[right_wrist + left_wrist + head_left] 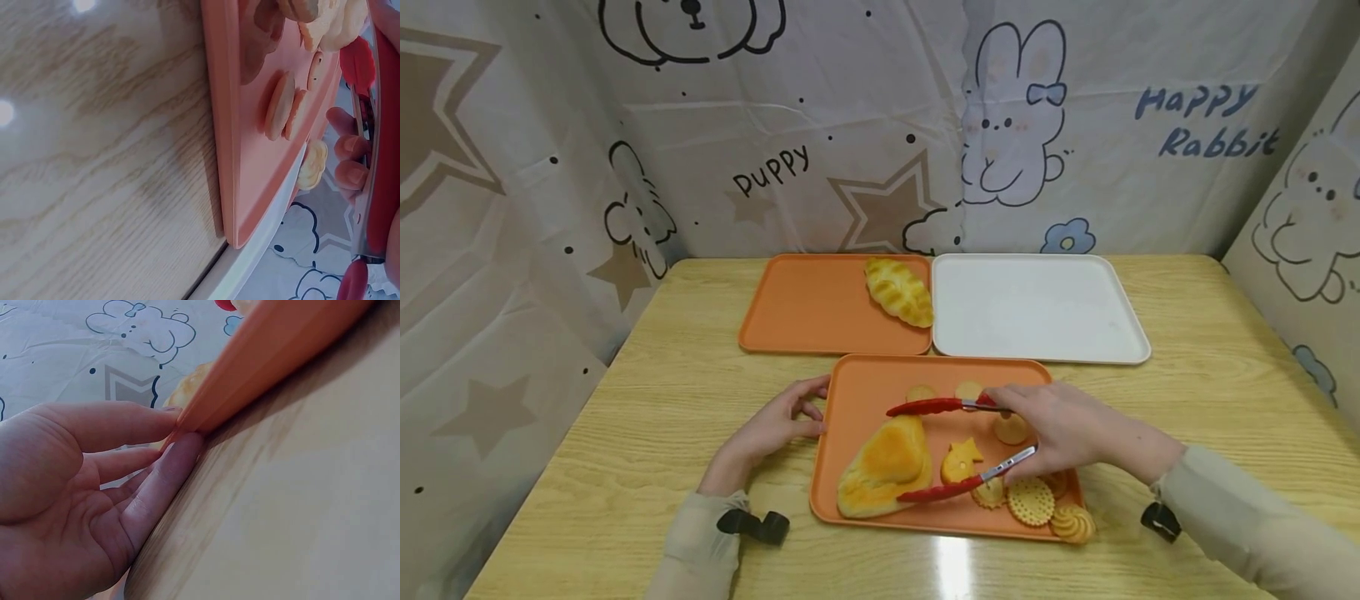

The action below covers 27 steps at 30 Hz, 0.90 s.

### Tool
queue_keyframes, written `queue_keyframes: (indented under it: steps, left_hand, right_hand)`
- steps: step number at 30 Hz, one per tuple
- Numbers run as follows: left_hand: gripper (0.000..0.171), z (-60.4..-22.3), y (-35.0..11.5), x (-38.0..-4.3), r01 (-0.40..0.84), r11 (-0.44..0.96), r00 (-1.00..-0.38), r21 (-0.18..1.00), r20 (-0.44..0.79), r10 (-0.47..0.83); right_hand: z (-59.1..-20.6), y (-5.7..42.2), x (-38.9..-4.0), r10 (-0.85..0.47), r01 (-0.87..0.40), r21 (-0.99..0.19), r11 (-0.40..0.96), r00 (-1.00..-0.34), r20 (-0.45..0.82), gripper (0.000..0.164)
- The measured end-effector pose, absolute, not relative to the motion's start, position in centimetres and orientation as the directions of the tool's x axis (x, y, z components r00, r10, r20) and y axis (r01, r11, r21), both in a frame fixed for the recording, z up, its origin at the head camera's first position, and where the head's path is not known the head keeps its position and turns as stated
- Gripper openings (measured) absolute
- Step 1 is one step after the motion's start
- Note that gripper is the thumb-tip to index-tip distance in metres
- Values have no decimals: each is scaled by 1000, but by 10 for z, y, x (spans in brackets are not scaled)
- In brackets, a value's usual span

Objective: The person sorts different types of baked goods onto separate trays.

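Note:
My left hand [786, 421] pinches the left rim of the front orange tray [940, 371], thumb above and a finger below in the left wrist view. My right hand [1060, 425] holds tongs [940, 488] with red tips and metal arms. Their arms are spread, one tip at the far side of a large golden bread [891, 458], the other at its near right side. Right of the bread lie a fish-shaped cookie [961, 462], a round dotted cookie [1030, 501] and a swirl cookie [1072, 523]. The right hand partly hides other cookies.
Behind stands a second orange tray [812, 304] with a braided bread [898, 292] at its right end. A white tray [1037, 308] adjoins it on the right. A printed cloth [865, 108] hangs behind the wooden table [647, 400].

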<state>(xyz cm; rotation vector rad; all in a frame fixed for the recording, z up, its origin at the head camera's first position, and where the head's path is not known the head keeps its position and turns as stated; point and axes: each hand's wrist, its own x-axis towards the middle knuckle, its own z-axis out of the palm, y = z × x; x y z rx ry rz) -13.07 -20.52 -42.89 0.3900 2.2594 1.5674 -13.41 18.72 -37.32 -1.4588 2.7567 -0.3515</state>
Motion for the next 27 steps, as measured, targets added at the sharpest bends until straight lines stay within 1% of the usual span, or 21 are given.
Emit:
queue_keyframes:
  steps: [5, 11, 20, 27]
  left_hand:
    - [68, -429, -204, -131, 18, 342, -897, 939, -136, 421]
    - [68, -431, -204, -131, 3, 333, -896, 943, -145, 419]
    - [68, -433, -205, -130, 8, 332, -896, 943, -140, 422]
    - [68, -432, -204, -131, 15, 332, -897, 943, -134, 421]
  right_hand:
    - [-372, 189, -134, -820, -823, -174, 541, -562, 108, 82]
    - [-372, 190, -133, -824, -831, -159, 532, -552, 127, 78]
    - [-367, 190, -130, -805, -800, -195, 568, -589, 71, 70]
    - [-364, 190, -129, -802, -795, -219, 565, -592, 77, 63]
